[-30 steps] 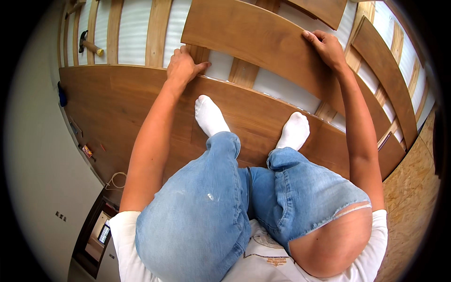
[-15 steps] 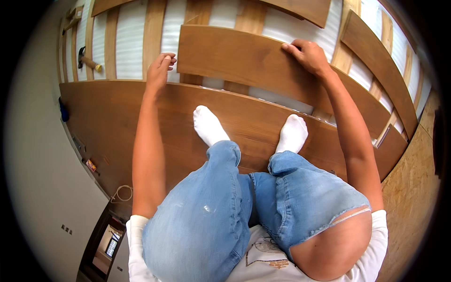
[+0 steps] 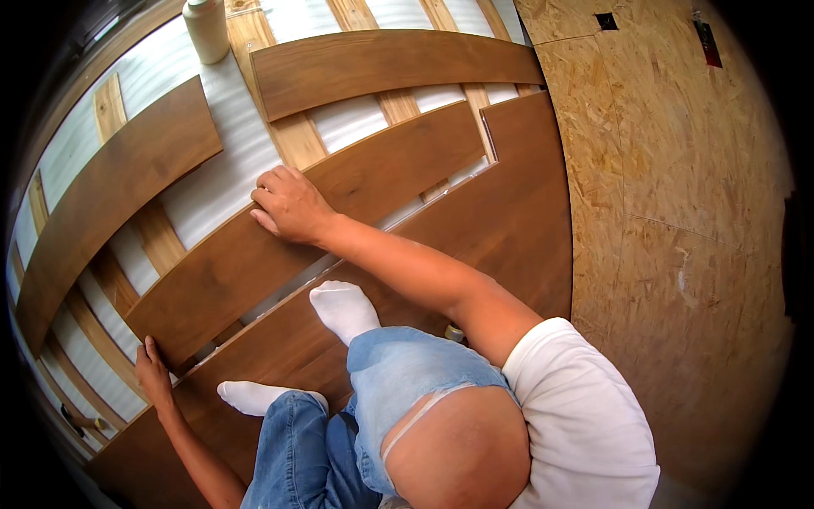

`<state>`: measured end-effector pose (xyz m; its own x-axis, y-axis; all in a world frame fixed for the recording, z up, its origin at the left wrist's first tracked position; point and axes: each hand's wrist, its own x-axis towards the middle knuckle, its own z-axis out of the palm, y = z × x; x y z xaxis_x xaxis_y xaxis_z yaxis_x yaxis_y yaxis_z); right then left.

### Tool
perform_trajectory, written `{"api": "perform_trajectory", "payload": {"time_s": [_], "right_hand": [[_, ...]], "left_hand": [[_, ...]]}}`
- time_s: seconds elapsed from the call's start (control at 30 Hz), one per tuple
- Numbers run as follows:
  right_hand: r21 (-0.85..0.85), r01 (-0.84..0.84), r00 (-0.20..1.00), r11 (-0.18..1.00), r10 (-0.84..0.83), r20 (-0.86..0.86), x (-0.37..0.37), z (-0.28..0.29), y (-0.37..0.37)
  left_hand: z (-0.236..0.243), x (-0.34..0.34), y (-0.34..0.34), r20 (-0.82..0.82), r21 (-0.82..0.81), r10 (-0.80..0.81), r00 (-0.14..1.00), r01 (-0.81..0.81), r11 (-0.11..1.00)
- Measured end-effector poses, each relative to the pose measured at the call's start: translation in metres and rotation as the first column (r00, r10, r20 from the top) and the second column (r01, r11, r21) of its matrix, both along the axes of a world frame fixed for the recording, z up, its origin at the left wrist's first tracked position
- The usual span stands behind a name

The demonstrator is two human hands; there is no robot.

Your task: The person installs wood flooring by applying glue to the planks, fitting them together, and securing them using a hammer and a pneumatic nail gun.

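A long brown wooden floorboard [image 3: 220, 280] lies slantwise across the wooden battens, a narrow gap between it and the laid flooring [image 3: 487, 220]. My right hand [image 3: 292, 204] is closed over its far edge, thumb on the upper face and fingers over the edge. At the board's left end my left hand [image 3: 154, 373] grips the corner, one digit on top; its other fingers are partly hidden. Both of my white-socked feet rest on the laid boards, just behind the gap.
Loose floorboards lie beyond, one at left [image 3: 119, 212] and another at the back [image 3: 390, 72]. A cream bottle [image 3: 206, 32] stands among battens over white foam sheet [image 3: 225, 110]. A hammer [image 3: 80, 420] lies far left. Chipboard panelling [image 3: 653, 212] borders the right side.
My view has swung to the right, bringing the bottle and more chipboard in. My left hand has come onto the floorboard's left end; my right hand still holds the far edge.
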<state>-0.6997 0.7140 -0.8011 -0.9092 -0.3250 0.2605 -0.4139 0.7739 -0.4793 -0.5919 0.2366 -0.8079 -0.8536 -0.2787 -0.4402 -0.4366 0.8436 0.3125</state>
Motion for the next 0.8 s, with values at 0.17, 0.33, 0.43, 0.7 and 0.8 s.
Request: {"api": "perform_trajectory", "payload": {"time_s": [0.17,0.33,0.43,0.7,0.8], "right_hand": [[0.022,0.112,0.994,0.993,-0.113,0.011,0.006,-0.001,0.038],[0.034,0.201,0.974,0.979,-0.203,0.100,0.019,-0.003,0.054],[0.009,0.186,0.978,0.983,-0.186,0.091,0.023,-0.005,0.062],[-0.011,0.106,0.981,0.994,-0.103,0.164,0.017,-0.002,0.057],[0.026,0.112,0.979,0.993,-0.114,0.168,0.019,-0.002,0.058]], "left_hand": [[0.020,-0.018,0.039,0.110,-0.160,-0.131,0.985,0.147,0.976],[0.004,-0.007,0.049,0.074,-0.086,-0.088,0.993,0.094,0.992],[-0.004,0.009,0.047,-0.058,0.080,-0.049,0.997,0.054,0.995],[0.015,0.004,0.053,-0.033,0.012,-0.111,0.993,0.112,0.994],[0.020,-0.008,0.058,0.008,-0.038,-0.185,0.983,0.185,0.982]]}}
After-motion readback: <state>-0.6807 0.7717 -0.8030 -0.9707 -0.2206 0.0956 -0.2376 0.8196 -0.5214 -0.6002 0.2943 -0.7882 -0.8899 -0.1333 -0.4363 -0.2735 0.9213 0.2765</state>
